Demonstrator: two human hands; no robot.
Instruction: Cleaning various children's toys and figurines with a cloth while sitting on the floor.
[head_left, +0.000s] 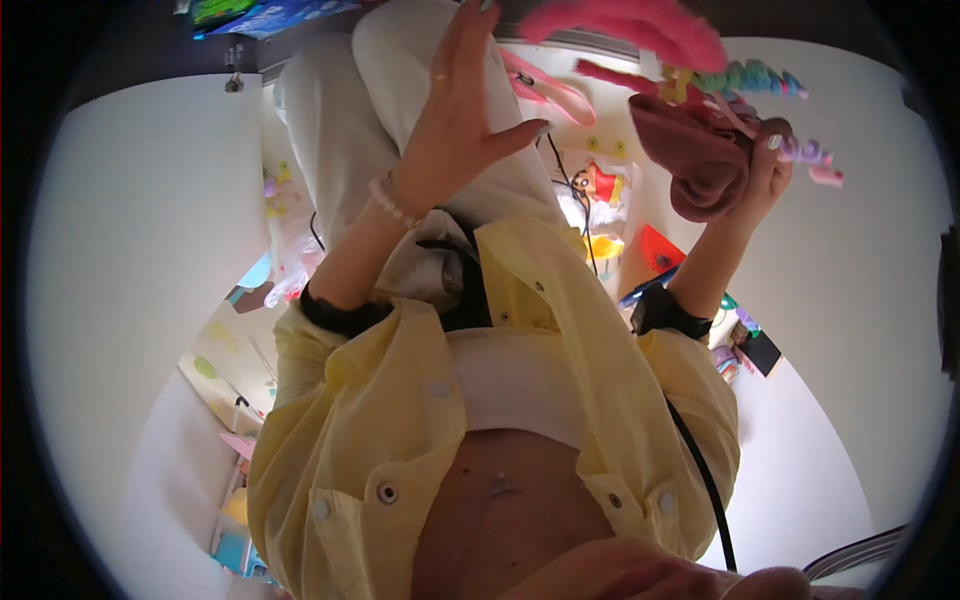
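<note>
My right hand (772, 161) grips a bundle at the upper right. In it is a dark mauve fabric piece (686, 157), folded and hanging to the left of the fingers. Pastel coiled strands stick out around that hand: a teal coil (754, 79) and a purple coil (810, 152). Above them is a blurred fluffy pink thing (630, 30); whether it joins the bundle I cannot tell. My left hand (457, 112) is empty, fingers stretched forward and thumb apart, above the white trousers (390, 97). A pale bead bracelet (388, 201) circles its wrist.
A pink strap loop (559, 94) lies right of the knees. Beyond the lap is a bag with a cartoon figure (600, 184), with a black cord (574, 191) across it. Colourful packets (262, 15) lie at the top left. A black cable (705, 480) runs past my right sleeve.
</note>
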